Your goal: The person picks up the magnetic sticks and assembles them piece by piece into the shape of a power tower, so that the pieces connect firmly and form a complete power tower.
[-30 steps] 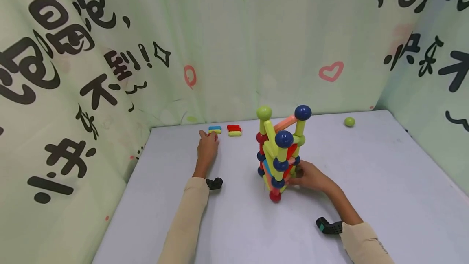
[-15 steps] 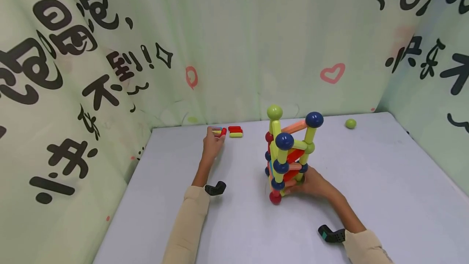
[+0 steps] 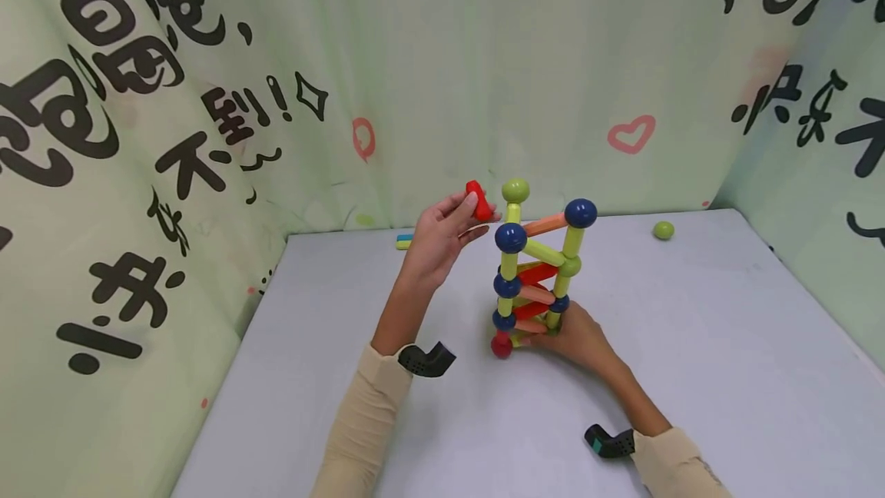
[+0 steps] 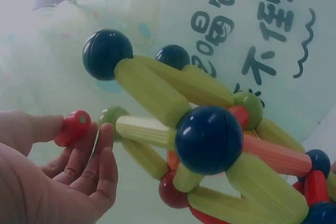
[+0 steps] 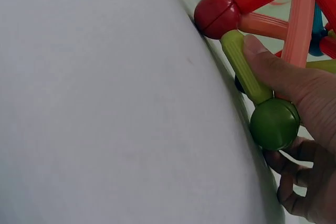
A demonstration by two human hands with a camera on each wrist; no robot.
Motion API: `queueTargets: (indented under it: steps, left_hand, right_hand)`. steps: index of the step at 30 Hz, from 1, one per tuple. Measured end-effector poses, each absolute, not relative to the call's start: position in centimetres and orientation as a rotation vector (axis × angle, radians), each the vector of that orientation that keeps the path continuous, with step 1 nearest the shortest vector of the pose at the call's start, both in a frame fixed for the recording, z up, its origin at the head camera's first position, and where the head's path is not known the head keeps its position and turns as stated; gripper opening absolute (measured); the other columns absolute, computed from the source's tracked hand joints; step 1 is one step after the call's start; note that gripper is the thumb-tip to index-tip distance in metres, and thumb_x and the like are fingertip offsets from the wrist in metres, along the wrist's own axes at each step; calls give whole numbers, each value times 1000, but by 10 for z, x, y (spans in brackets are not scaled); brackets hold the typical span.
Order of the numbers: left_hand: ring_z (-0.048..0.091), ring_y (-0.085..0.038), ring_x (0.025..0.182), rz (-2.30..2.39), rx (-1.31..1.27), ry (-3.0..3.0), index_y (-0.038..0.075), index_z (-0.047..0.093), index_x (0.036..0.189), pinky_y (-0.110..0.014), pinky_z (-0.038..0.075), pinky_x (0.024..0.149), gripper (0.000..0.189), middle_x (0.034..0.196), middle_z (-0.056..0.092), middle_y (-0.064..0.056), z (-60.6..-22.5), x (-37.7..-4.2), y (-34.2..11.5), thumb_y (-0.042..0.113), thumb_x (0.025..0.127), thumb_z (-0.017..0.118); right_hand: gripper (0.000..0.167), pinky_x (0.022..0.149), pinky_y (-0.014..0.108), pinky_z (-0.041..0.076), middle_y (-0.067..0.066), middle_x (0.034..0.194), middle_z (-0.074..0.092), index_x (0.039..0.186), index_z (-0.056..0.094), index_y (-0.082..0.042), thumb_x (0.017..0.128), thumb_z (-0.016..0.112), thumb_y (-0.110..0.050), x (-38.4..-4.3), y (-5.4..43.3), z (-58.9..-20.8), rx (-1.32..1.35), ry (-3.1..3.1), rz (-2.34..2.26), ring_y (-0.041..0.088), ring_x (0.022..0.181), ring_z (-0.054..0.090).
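Observation:
My left hand [image 3: 434, 240] pinches a short red magnetic rod [image 3: 478, 202] between thumb and fingers, raised beside the top of a tower of magnetic rods and balls [image 3: 538, 274]. The left wrist view has the red rod [image 4: 73, 128] end-on, just left of a light green ball [image 4: 111, 121] on the tower. Low on the tower, my right hand [image 3: 579, 338] grips the base. Its thumb lies along a yellow-green rod [image 5: 245, 66], and its fingers curl under a dark green ball [image 5: 275, 124]. The tower stands upright, with blue balls at two top corners.
A blue and a yellow rod [image 3: 404, 241] lie at the table's back left, partly behind the left hand. A loose green ball [image 3: 663, 230] rests at the back right. A printed curtain [image 3: 429, 83] hangs behind the white table [image 3: 726, 344].
My left hand has lifted the red rod from the back left and carried it up and right to the tower's top. The tower has turned a little in my right hand.

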State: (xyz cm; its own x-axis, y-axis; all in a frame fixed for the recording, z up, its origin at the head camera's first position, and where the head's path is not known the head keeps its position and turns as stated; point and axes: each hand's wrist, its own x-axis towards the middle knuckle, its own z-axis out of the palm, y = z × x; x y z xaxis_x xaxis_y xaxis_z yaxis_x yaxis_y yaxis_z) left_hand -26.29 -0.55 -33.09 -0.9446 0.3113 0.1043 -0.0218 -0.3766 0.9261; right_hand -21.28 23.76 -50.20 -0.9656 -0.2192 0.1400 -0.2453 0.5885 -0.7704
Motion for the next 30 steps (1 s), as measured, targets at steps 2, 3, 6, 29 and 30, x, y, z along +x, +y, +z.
queueTargets:
  steps: [2,3,6,29,30]
  left_hand:
    - [70,-16,95,2402,374,1654,0,59,122,-34,52,97,33,98,73,-4,-327,-263,-3,23,99,58]
    - [70,-16,94,2390,363,1675,1,60,120,-33,53,95,31,99,73,-6,-326,-263,-2,24,99,58]
    - [70,-16,92,2354,324,1710,3,59,119,-30,54,89,29,107,72,-13,-326,-263,1,24,98,59]
    - [71,-14,82,2179,399,1878,11,55,95,-23,54,78,13,105,69,-21,-313,-274,13,23,99,58]
    - [70,-14,80,2175,404,1883,11,55,94,-23,54,77,14,102,69,-19,-312,-275,14,23,99,58]
  right_hand:
    - [62,83,40,53,-1,100,73,121,58,-19,70,87,-39,-214,234,-502,388,-2773,1363,18,92,68]
    - [62,82,39,53,0,99,73,121,58,-18,70,87,-38,-214,233,-502,381,-2776,1364,17,91,68]
    - [60,77,34,52,1,96,73,120,60,-16,71,87,-37,-214,229,-504,330,-2795,1369,17,87,67]
    - [62,81,37,52,6,102,73,126,57,-15,75,85,-36,-219,223,-496,250,-2820,1339,21,92,66]
    - [62,80,35,51,5,101,73,125,57,-16,74,85,-36,-219,223,-495,235,-2822,1342,20,91,66]
